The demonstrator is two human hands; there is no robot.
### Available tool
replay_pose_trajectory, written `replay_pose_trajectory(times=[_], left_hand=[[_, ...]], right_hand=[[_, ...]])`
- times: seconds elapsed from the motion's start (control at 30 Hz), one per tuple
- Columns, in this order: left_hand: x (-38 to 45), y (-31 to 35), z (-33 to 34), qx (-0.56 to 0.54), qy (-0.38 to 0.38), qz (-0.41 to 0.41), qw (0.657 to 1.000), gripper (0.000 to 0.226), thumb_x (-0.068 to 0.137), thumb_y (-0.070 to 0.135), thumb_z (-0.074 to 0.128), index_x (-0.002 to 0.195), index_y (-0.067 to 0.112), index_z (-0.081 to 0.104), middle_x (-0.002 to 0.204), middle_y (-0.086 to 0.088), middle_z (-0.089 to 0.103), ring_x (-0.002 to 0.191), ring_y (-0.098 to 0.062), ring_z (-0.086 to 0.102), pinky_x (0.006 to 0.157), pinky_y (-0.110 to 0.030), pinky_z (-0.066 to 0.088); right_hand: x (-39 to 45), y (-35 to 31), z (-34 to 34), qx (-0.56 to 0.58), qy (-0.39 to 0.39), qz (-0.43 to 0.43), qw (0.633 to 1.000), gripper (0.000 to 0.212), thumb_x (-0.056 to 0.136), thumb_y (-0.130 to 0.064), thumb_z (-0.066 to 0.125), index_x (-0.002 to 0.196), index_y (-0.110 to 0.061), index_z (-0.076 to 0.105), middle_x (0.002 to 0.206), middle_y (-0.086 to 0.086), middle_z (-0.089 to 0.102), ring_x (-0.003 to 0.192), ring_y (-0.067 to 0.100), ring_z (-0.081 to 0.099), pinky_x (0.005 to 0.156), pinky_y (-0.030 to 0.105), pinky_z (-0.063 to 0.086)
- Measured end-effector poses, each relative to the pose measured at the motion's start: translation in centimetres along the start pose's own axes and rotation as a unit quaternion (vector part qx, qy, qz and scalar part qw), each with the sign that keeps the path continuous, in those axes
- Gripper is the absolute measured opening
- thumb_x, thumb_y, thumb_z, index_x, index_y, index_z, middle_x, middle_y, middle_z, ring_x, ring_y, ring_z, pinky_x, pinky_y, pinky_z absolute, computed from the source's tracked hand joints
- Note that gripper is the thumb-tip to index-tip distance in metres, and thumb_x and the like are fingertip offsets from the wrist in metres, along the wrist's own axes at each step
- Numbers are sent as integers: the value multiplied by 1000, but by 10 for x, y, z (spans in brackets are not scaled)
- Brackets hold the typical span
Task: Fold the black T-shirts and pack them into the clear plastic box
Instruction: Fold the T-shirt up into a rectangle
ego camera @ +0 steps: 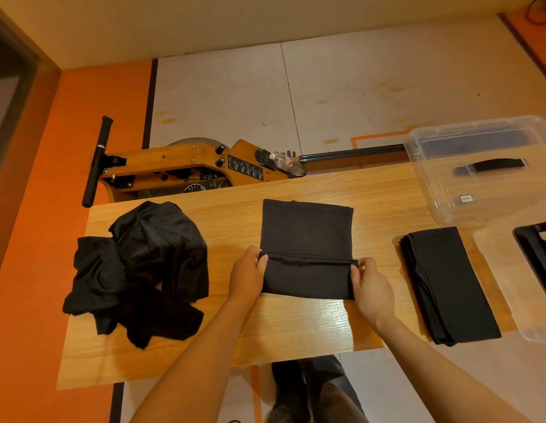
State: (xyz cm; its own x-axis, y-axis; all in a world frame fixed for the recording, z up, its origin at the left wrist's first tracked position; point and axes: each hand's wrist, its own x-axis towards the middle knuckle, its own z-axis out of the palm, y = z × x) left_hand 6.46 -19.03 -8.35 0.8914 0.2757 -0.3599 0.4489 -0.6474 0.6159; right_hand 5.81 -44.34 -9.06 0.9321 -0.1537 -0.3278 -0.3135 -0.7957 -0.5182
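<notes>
One wooden tabletop [296,328] fills the middle of the frame. One clear plastic box [479,184] is seen at the upper right. One heap of unfolded black T-shirts [143,270] lies at centre left — their number cannot be told. One folded stack [449,285] lies at right. One half-folded T-shirt [307,239] is at centre, its folded-over edge pinched by two hands — left hand [247,274], right hand [371,288].

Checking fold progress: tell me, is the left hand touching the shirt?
Touching: the head view shows the left hand pinching the shirt's folded edge.
</notes>
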Motion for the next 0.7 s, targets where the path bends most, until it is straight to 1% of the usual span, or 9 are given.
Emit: replay_pose_trajectory(times=[0.1,0.23,0.37,0.6,0.63,0.7], left_hand=[[0,1,1,4,6,5,1000,12,100,27,48,100,17,55,72,5,53,65,-7,49,57,-23,38],[0,0,0,33,13,-12,999,17,101,30,47,97,16,54,71,5,53,64,-9,49,54,-23,36],[1,-2,1,58,17,-18,998,20,101,32,45,97,15,53,73,2,55,65,-13,51,55,-28,38],[3,2,1,55,30,-15,998,23,100,35,47,95,14,53,75,0,56,68,-18,54,59,-34,44],[3,2,1,52,31,-19,998,23,99,36,49,95,14,53,76,0,57,70,-19,56,61,-35,46],[1,3,0,42,56,-18,997,22,97,37,52,99,15,53,84,1,58,76,-17,56,66,-35,48]], right_hand=[[-3,1,-1,-2,-3,6,1000,19,104,-35,40,108,-17,47,76,-2,59,66,19,59,61,38,52],[0,-1,-2,-1,-4,0,1000,22,104,-36,39,109,-17,47,76,-2,60,67,19,59,60,36,49],[2,-5,-3,-1,-2,-6,1000,21,104,-36,38,108,-17,47,72,-4,58,64,16,58,59,36,49],[7,-5,-2,0,0,6,1000,24,104,-37,39,112,-16,47,72,-6,56,65,15,58,59,34,48],[7,-4,-2,1,5,11,1000,24,104,-37,39,112,-16,47,72,-6,57,65,15,58,58,34,48],[5,-2,-2,18,42,22,999,23,103,-36,41,111,-16,49,73,-5,58,63,13,56,53,30,42]])
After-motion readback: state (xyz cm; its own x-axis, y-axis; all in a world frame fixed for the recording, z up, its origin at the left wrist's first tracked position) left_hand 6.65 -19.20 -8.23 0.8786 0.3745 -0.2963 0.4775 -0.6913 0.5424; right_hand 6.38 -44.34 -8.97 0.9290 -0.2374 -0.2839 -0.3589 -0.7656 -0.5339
